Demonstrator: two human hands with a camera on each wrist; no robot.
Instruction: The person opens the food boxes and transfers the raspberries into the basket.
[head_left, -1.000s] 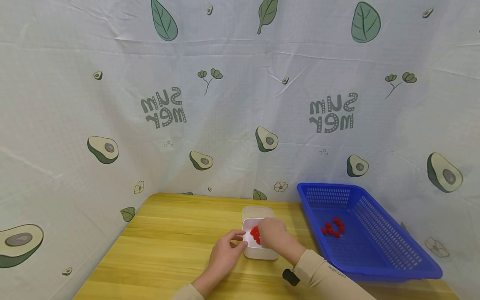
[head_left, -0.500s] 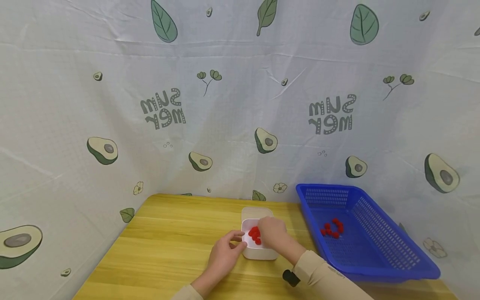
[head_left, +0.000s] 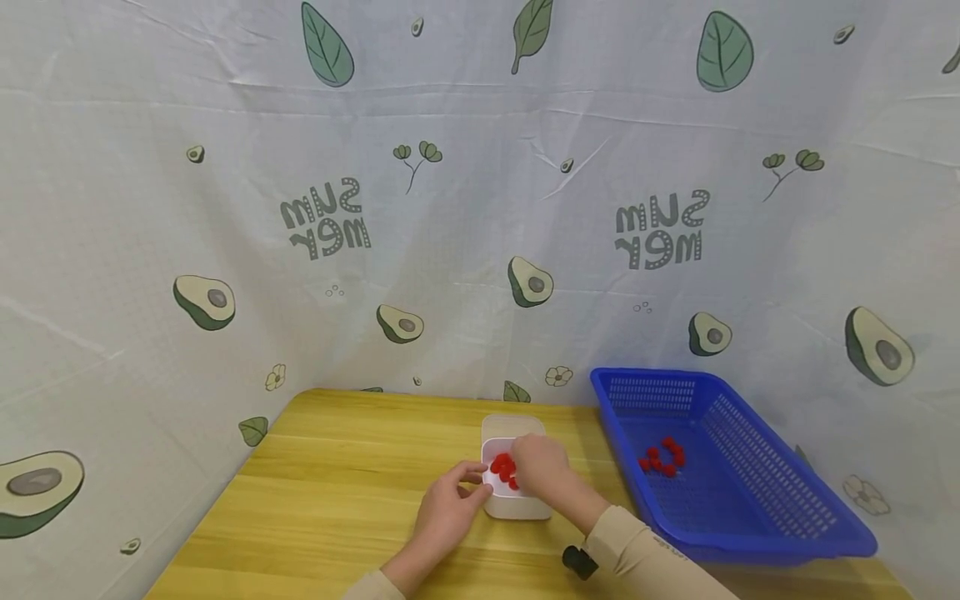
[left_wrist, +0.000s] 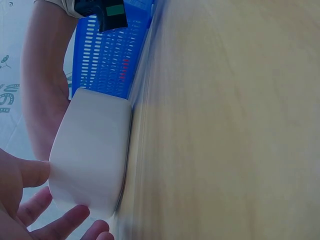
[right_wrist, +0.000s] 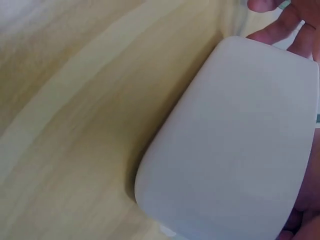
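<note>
A cream box (head_left: 519,507) with a white inside stands open on the table, small round red pieces (head_left: 502,468) in it. My left hand (head_left: 448,506) holds its left side, thumb near the front corner; in the left wrist view the left hand's fingers (left_wrist: 65,222) lie around the box wall. My right hand (head_left: 540,465) reaches down into the box over its right half, beside the red pieces. Its fingertips are hidden in the head view, so whether they pinch a piece does not show. From the right wrist, the box's outer wall (right_wrist: 230,145) hides most of the inside.
A flat beige lid (head_left: 513,427) extends behind the box. To the right stands a large blue plastic basket (head_left: 742,492) with several red pieces (head_left: 663,458) inside. A patterned sheet (head_left: 450,208) hangs behind the wooden table (head_left: 315,500). A black device (head_left: 579,562) sits under the right wrist.
The red pieces beside my right hand have shifted slightly left within the box. Both hands stay almost where they were; the whole head view has drifted a little.
</note>
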